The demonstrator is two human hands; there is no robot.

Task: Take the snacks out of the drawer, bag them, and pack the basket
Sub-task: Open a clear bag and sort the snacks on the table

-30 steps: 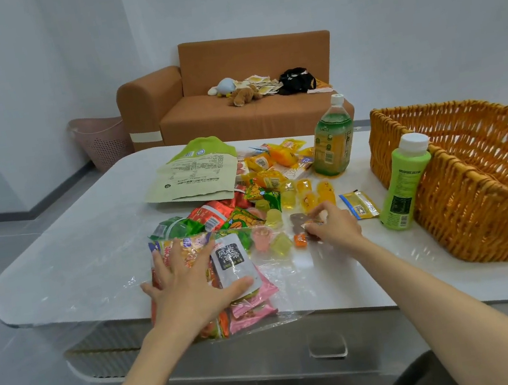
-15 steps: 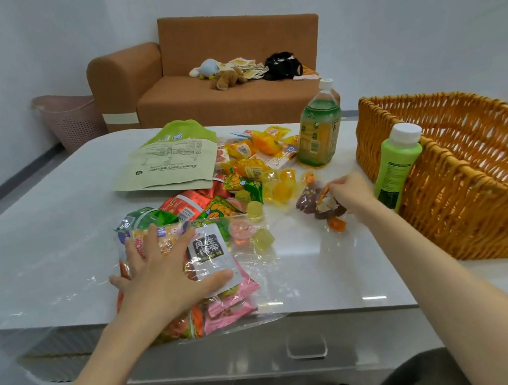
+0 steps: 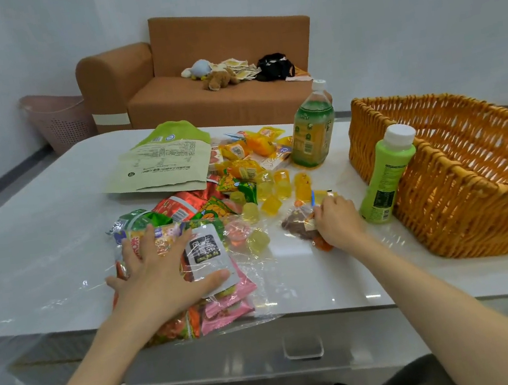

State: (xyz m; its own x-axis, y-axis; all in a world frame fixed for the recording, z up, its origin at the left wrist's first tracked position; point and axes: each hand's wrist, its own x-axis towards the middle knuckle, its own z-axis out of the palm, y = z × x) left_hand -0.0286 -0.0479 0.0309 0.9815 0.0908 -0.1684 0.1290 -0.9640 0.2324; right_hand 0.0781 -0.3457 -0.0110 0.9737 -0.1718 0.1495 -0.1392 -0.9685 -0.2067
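A person is standing at a white table (image 3: 39, 241), working with bare hands. The left hand (image 3: 159, 272) is lying flat with fingers spread, pressing down on a clear plastic bag (image 3: 270, 288) that is already holding colourful snack packets at the near table edge. The right hand (image 3: 338, 222) is curling its fingers around small wrapped snacks (image 3: 297, 223), brown and orange, gripping them against the tabletop.

Those gripped snacks are sitting to the right of the bag, a little apart from it, and just left of a light green bottle (image 3: 385, 172) that is standing against the wicker basket (image 3: 438, 158). The bag is lying with its long axis running from the near edge toward the loose pile of snacks (image 3: 242, 167) further back. Its mouth appears to be facing that pile, though the clear film is making this hard to confirm.

The right hand is the nearer one to both the loose snacks and the basket, so it looks set to carry its handful leftward into the bag while the left hand is steadying it.
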